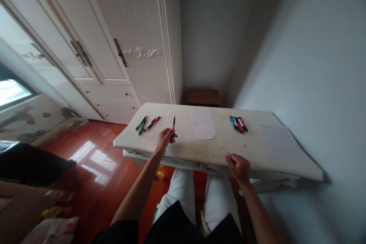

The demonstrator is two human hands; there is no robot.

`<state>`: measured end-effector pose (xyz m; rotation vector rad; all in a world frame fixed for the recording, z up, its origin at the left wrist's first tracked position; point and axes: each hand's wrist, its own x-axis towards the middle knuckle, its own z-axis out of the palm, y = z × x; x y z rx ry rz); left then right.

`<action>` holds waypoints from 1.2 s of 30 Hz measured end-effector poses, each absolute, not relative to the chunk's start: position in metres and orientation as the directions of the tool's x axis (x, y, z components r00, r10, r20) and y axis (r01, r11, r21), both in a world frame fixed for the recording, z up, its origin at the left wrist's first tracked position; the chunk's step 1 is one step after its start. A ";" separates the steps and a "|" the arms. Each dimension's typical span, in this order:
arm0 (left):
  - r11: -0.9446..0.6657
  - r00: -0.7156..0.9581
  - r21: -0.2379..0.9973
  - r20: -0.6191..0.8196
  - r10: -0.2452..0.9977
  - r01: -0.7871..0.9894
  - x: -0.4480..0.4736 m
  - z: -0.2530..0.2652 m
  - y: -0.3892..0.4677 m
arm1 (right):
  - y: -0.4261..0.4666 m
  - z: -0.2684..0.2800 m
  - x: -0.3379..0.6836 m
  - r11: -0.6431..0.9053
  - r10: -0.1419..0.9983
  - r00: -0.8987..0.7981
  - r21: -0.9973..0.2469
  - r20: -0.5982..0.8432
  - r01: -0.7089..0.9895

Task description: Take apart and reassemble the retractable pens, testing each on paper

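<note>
- Fingers (pixel 170 131) of the left hand (pixel 164 138) pinch a pen (pixel 174 121) near the table's (pixel 200 150) front edge.
- Right hand (pixel 239 167) curls closed; contents hidden.
- Pen seems light, stiff, perhaps slick: hold mid-barrel.

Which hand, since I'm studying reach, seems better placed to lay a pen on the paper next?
Probably the left hand: it holds a pen, left of the paper. The right hand is curled near the edge of the table; whether it holds anything is unclear.
</note>
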<state>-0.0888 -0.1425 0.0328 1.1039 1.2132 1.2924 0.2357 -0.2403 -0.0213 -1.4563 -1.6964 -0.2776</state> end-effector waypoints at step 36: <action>0.214 0.301 0.817 -0.052 0.952 -0.535 -0.014 0.027 -0.012 | -0.055 0.019 0.205 0.122 0.966 0.083 -0.719 0.244 0.684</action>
